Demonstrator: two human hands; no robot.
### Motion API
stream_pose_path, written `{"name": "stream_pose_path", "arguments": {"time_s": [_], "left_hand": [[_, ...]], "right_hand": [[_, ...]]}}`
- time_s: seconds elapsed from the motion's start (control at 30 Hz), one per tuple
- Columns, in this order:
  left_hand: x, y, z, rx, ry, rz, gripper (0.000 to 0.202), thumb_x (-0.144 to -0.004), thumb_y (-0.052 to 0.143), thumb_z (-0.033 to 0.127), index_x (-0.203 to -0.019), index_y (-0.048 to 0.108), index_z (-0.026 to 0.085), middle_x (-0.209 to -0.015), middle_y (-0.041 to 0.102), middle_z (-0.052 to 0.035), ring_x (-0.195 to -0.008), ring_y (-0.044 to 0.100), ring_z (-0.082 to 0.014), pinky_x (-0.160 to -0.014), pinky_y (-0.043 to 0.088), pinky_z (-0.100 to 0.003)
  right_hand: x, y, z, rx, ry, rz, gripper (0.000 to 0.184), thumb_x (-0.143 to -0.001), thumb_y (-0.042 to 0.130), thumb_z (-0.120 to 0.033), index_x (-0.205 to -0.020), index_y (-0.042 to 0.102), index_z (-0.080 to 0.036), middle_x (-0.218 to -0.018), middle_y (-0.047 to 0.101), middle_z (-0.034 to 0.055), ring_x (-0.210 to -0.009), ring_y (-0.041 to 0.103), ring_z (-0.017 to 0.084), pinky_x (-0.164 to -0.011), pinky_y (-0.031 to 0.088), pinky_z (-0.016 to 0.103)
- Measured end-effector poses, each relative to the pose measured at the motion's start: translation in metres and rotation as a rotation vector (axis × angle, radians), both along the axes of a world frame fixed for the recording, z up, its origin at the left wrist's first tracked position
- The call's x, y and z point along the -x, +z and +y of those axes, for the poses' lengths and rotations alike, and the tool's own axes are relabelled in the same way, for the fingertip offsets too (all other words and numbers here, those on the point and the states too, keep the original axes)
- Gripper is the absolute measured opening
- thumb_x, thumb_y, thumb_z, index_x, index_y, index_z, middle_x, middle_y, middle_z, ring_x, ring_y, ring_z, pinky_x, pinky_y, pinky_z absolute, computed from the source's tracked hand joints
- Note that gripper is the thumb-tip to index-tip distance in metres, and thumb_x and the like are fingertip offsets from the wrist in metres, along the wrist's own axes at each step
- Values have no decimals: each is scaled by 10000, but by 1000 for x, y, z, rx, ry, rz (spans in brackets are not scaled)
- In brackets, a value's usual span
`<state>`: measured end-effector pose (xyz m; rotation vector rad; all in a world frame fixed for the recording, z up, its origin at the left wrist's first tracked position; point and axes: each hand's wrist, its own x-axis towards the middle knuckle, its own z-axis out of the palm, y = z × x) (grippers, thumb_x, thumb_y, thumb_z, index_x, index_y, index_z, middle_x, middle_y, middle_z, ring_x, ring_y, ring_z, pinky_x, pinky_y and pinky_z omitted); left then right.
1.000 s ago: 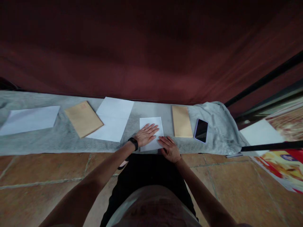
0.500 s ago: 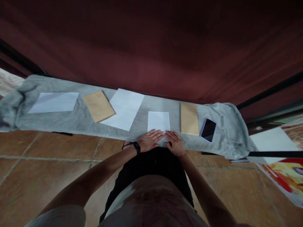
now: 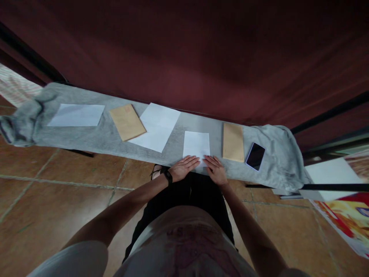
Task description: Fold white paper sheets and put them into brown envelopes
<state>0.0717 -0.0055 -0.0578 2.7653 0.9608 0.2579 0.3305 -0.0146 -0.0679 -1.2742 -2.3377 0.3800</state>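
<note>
A white sheet of paper (image 3: 196,143), small enough to look folded, lies flat in front of me on the grey cloth. My left hand (image 3: 184,167), with a dark band at the wrist, rests on its near left part, fingers stretched out. On the near right part lies my right hand (image 3: 215,169), its fingers extended and slightly apart. The fingertips of both hands almost meet over the paper. Left of it is a larger creased white sheet (image 3: 160,125), partly under a brown envelope (image 3: 127,122). To the right lies a second brown envelope (image 3: 233,142).
A phone (image 3: 255,156) with a dark screen lies right of the second envelope. Another white sheet (image 3: 77,115) is at the far left. The grey cloth (image 3: 138,150) covers a long narrow surface, bunched at both ends. A dark red curtain (image 3: 184,84) hangs behind it.
The view has shifted slightly, so things on the left appear higher and further right. Both hands stay flat on the paper, with their fingertips slightly further apart.
</note>
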Motion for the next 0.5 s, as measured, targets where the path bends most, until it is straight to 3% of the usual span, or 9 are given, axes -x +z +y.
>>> {"name": "stream_pose_path", "arguments": {"time_s": [0.1, 0.23, 0.5], "left_hand": [[3, 4, -3, -5, 30, -24, 575, -942, 382, 57, -1494, 418, 216, -1595, 380, -55, -1494, 289, -156, -1247, 224, -378], [17, 9, -2, -12, 127, -115, 467, -976, 441, 171, -1439, 494, 209, -1536, 471, -81, -1459, 371, -186, -1238, 257, -446], [39, 2, 8, 70, 143, -267, 394, -943, 451, 143, -1267, 655, 237, -1377, 633, -52, -1320, 540, -190, -1145, 424, -445]], "right_hand": [[-1, 1, 1, 18, 9, 26, 427, -980, 477, -187, -1381, 585, -288, -1454, 565, 26, -1376, 501, 205, -1220, 319, 513], [-2, 3, -2, 31, 13, 90, 386, -994, 483, -208, -1342, 618, -309, -1407, 610, 18, -1343, 536, 206, -1204, 346, 514], [2, 3, -19, 23, -15, 200, 295, -984, 530, -219, -1212, 702, -292, -1256, 711, 32, -1214, 632, 194, -1132, 438, 462]]}}
